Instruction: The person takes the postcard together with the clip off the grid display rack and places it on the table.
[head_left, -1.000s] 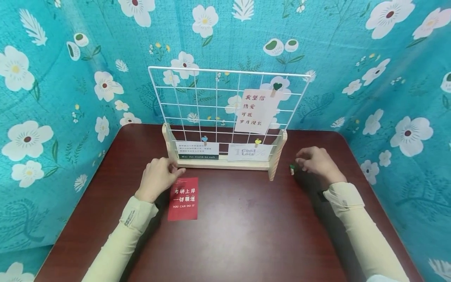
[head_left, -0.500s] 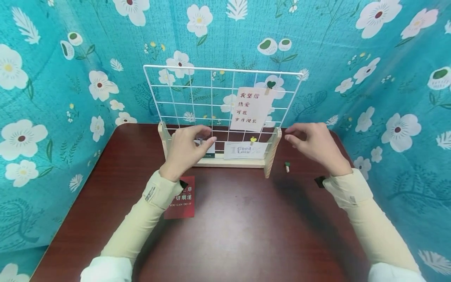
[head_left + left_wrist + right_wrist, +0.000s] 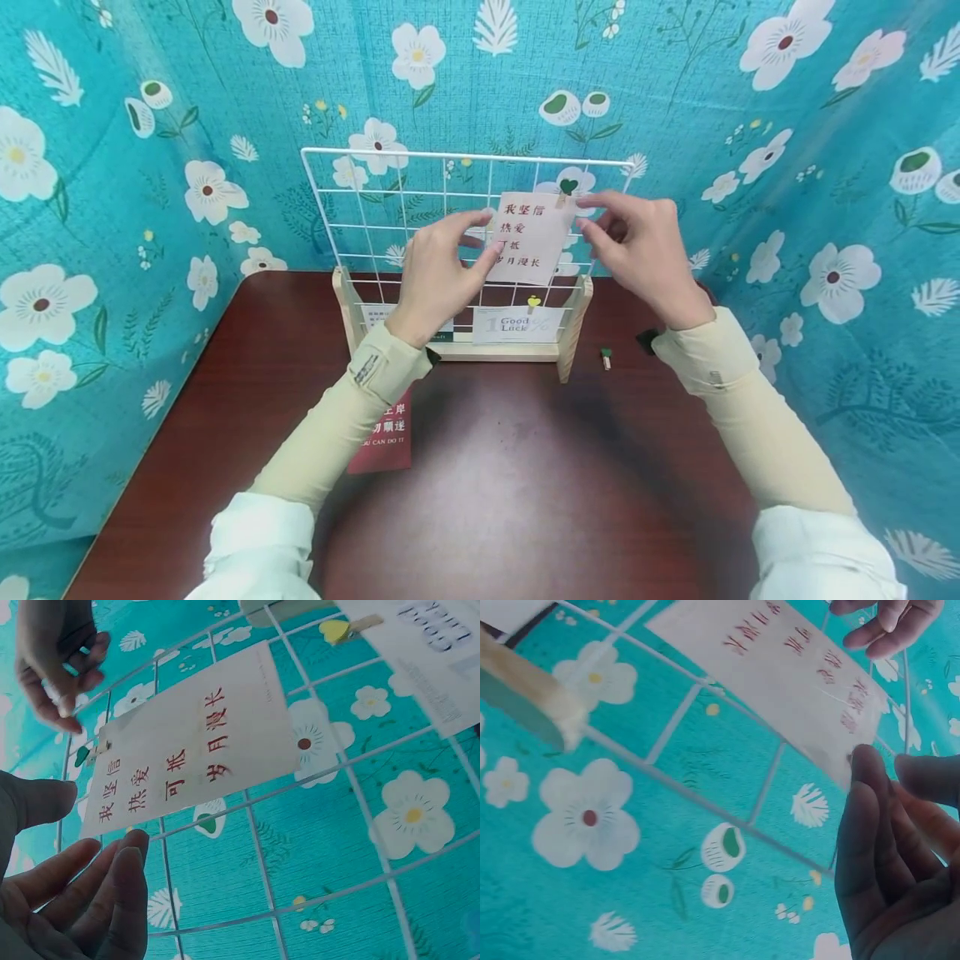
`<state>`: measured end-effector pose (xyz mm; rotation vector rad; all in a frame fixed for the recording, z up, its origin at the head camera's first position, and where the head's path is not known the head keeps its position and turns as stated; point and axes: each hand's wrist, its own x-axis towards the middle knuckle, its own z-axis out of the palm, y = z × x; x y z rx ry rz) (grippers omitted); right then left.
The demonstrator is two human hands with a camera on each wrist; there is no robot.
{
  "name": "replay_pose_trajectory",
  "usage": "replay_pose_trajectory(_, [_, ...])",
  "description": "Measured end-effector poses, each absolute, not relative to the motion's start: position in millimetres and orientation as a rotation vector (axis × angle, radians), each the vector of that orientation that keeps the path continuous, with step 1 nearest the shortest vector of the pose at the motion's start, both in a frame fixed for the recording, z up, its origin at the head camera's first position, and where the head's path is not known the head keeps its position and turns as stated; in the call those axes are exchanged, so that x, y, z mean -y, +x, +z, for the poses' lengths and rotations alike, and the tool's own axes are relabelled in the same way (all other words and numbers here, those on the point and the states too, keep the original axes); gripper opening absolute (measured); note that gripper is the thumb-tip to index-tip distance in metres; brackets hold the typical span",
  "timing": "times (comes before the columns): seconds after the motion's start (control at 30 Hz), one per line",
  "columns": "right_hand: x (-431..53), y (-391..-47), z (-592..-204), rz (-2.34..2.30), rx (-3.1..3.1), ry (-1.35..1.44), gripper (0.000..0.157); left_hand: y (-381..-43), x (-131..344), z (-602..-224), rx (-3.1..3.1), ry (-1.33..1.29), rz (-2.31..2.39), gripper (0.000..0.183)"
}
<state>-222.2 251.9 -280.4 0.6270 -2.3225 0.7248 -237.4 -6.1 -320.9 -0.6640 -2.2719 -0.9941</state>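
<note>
A white card [image 3: 525,242] with red Chinese writing hangs tilted on a white wire grid [image 3: 397,153], held at its top right corner by a small clip with a green heart [image 3: 567,187]. My left hand [image 3: 444,271] is at the card's left edge, thumb and fingers apart; in the left wrist view the fingers [image 3: 124,892] lie close to the card's edge. At the right edge, just below the clip, is my right hand [image 3: 637,250], with a gap between thumb and index finger. Whether either hand touches the card, I cannot tell.
Lower on the grid hang a "Good Luck" card [image 3: 517,325] with a yellow heart clip [image 3: 533,303] and another card [image 3: 375,315], partly hidden. The grid stands in a wooden base [image 3: 495,352]. A loose green clip [image 3: 606,359] and a red card [image 3: 386,454] lie on the table.
Both hands have risen from the table, the left from beside the red card and the right from beside the loose clip, to the two sides of the white card.
</note>
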Motion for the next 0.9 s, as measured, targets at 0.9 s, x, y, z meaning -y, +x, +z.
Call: replay_pose_trajectory(0.9, [-230.6, -244.8, -251.7, 0.57, 2.428, 0.549, 0.025, -265.1, -9.5, -304.0, 2.218, -0.679, -1.066, 0.021])
